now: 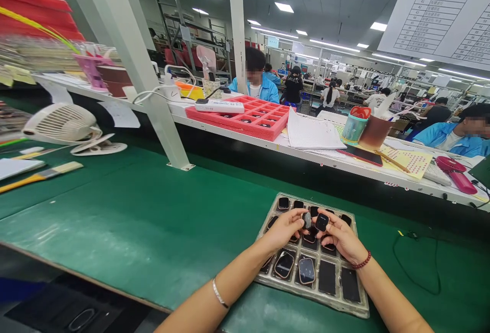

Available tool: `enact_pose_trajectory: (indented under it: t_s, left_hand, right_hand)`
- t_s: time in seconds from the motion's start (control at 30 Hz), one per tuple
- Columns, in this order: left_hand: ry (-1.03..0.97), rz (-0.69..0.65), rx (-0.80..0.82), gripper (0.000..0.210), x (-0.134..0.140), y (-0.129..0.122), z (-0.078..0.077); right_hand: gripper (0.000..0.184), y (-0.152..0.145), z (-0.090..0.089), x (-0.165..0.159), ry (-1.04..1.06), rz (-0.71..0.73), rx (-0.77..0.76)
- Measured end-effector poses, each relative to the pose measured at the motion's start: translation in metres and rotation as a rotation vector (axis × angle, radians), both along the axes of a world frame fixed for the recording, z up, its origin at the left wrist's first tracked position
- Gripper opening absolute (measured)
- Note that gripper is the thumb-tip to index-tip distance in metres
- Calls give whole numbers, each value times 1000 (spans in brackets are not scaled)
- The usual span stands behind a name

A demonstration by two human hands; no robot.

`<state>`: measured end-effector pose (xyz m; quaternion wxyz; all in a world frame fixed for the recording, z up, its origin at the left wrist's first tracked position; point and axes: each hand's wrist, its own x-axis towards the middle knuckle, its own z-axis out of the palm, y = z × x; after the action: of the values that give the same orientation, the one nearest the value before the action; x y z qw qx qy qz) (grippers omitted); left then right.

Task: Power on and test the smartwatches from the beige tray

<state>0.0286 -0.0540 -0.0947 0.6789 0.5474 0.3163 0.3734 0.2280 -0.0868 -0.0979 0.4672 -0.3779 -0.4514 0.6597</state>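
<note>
Above a compartment tray [306, 293] on the green bench, my two hands face each other. My left hand [286, 228] is closed on a small watch case [307, 220], pinched between thumb and fingers. In my right hand [342, 236] is a smartwatch [322, 222], its dark screen turned up toward me. The two pieces are close together; whether they touch I cannot tell. Several more smartwatches, such as one with a gold-coloured rim [307, 270], lie in the tray's compartments. Two front compartments at the right show only dark pads [327, 277]. My hands hide part of the tray's middle.
A white shelf [245, 129] behind the bench bears a red foam tray [264, 116], papers [312, 131] and a pen cup [355, 128]. At left are a white fan [63, 123] and a brush [57, 171]. A slanted post [161, 119] meets the bench. A thin cable [417, 282] lies right.
</note>
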Motion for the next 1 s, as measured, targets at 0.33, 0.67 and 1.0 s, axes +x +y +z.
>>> enact_pose_trajectory:
  t_s: [0.33,0.67,1.0]
  left_hand:
    - [62,39,32,27,2,-2,5]
    - [126,37,88,23,0,2,0]
    - [559,-88,695,14,37,-52,11]
  right_hand:
    - [36,1,-8,-1,-142,32,128]
    - [29,-5,2,3,-172,-12,92]
    - [24,-74,10,53,-489,-248,119]
